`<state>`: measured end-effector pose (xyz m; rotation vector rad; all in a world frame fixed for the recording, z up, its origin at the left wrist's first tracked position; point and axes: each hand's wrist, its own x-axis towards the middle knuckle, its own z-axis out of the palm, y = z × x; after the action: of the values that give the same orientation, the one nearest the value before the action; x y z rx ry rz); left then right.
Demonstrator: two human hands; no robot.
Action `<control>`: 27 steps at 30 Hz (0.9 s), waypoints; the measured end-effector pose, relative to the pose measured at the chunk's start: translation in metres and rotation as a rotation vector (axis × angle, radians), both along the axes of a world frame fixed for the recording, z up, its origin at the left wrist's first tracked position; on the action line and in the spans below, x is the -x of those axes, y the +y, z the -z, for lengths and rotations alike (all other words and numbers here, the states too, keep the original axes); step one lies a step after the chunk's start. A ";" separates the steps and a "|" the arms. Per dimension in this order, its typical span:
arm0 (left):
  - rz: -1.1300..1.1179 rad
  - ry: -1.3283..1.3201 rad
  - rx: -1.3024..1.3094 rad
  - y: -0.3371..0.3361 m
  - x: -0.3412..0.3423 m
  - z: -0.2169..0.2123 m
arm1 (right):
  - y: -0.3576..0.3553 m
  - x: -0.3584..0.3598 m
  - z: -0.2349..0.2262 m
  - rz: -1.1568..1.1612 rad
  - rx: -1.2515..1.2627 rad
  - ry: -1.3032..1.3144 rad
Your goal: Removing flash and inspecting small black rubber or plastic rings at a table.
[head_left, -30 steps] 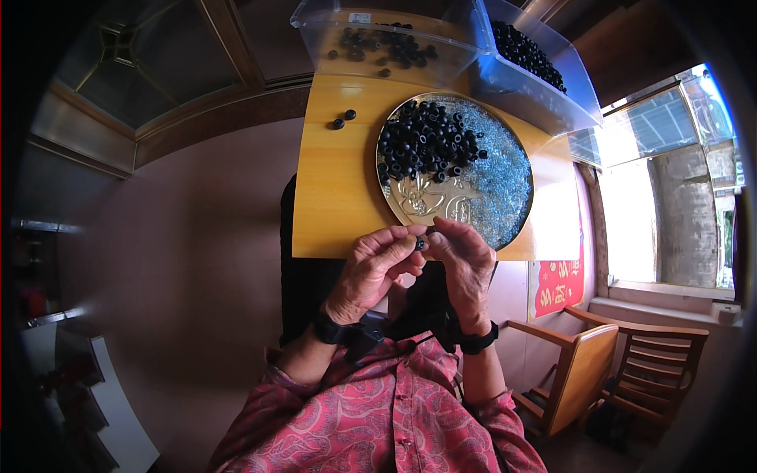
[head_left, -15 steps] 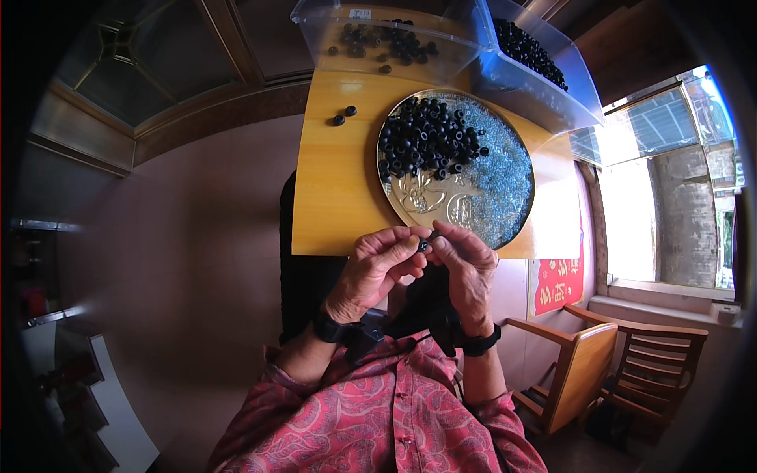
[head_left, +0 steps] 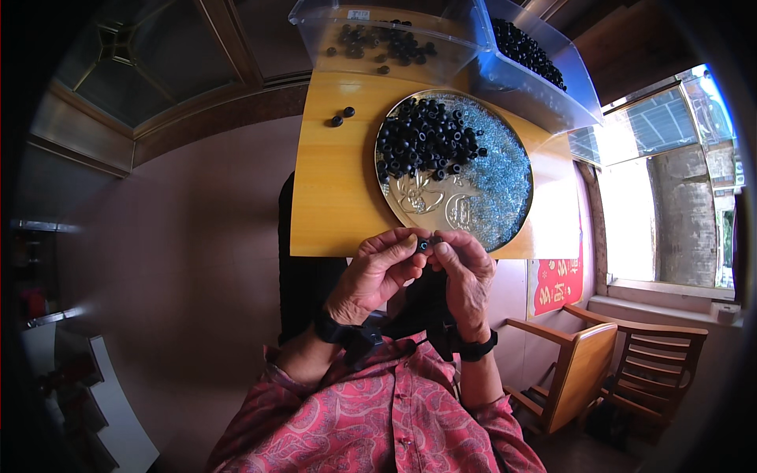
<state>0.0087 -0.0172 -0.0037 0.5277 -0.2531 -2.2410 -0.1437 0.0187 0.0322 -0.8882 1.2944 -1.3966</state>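
Observation:
Between thumb and fingers, my left hand (head_left: pixel 380 264) pinches a small black cap (head_left: pixel 423 245) with a pale blue ring in its opening. My right hand (head_left: pixel 467 276) is pinched closed right beside it, its fingertips at a second small dark piece (head_left: pixel 436 240) whose kind I cannot make out. Both hands meet over the table's front edge. Just beyond them lies a round gold tray (head_left: pixel 398 206) with an embossed bottom. On its left half is a heap of black caps (head_left: pixel 422 138), and on its right a spread of small clear bluish pieces (head_left: pixel 505 177).
Two loose black caps (head_left: pixel 337 121) lie on the yellow table (head_left: pixel 323 189) left of the tray. Behind it stand a clear bin (head_left: pixel 441 69) with scattered caps and another clear bin (head_left: pixel 544 98) filled with dark pieces. Wooden chairs (head_left: pixel 587 363) stand at the right, below a window.
The fingertips have shifted slightly; the cap in my left hand now shows its pale blue ring more plainly, and the dark piece at my right fingertips shows more. The tray's contents look unchanged.

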 end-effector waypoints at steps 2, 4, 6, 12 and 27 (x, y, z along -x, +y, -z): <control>0.013 0.019 -0.013 0.001 -0.001 0.001 | 0.003 -0.001 0.002 0.011 0.022 -0.002; 0.005 0.039 -0.001 0.002 0.000 0.005 | 0.007 -0.001 0.005 0.012 0.056 0.027; -0.003 0.059 0.008 0.002 0.001 0.005 | 0.006 -0.004 0.005 0.015 0.076 0.044; -0.007 0.059 0.011 0.003 0.003 0.002 | 0.008 -0.008 0.003 0.044 0.093 0.056; -0.033 -0.032 0.090 0.005 0.005 -0.005 | 0.009 -0.010 0.004 0.053 0.147 0.116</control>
<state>0.0037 -0.0119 0.0014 0.5158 -0.3574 -2.1792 -0.1338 0.0279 0.0282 -1.0535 1.3227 -1.5160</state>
